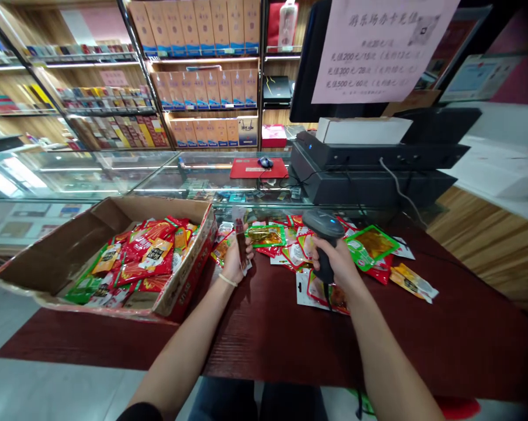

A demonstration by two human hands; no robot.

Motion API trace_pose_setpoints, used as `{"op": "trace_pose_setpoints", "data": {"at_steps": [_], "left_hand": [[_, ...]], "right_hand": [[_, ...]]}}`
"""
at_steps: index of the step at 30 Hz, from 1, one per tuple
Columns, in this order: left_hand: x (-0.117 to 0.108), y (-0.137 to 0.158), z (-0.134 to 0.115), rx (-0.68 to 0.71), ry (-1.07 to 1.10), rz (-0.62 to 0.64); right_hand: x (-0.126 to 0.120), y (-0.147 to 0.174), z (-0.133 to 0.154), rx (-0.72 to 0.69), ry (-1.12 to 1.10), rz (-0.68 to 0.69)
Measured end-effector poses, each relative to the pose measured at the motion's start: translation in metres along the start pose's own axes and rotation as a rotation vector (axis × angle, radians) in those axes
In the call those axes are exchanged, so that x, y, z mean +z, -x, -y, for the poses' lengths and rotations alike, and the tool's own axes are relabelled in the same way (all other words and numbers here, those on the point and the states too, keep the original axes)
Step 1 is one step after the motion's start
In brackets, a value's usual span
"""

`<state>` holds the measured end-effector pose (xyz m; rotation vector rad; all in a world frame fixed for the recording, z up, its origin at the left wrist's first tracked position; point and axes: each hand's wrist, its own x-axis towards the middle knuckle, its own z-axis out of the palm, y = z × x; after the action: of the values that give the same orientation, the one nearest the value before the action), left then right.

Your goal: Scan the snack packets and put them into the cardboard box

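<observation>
The step in hand looks like scanning one packet. The left hand [234,257] is closed around a slim brown packet [241,238], holding it upright above the counter [264,333], just to the right of the box [185,292] at the counter's left end. The right hand [340,260] is wrapped around the grip of a scanner [323,225] above the middle of the counter; whether a finger presses the trigger I cannot tell. Scanner and packet are apart, with part of the loose pile [290,248] showing between them, toward the far edge. A yellow packet [413,282] lies nearer the right edge.

The next move seems to call for turning the packet's code squarely toward the scanner's nose, fingers clear of the print, and keeping both steady for a read. Which face carries the code is too small to tell.
</observation>
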<state>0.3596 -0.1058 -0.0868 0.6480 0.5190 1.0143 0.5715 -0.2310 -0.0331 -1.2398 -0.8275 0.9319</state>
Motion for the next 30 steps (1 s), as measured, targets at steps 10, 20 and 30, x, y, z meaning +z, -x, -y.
{"op": "trace_pose_setpoints", "data": {"at_steps": [10,20,30], "left_hand": [[0.001,0.010,-0.019,-0.192,0.152,0.132],[0.005,0.002,0.006,-0.152,-0.016,-0.008],[-0.003,-0.001,0.014,0.122,-0.295,-0.377]], "right_hand": [[0.002,-0.003,-0.010,0.045,-0.009,-0.004],[0.006,-0.001,-0.006,0.063,0.001,-0.022],[0.005,-0.001,-0.006,0.041,0.071,-0.004]]}}
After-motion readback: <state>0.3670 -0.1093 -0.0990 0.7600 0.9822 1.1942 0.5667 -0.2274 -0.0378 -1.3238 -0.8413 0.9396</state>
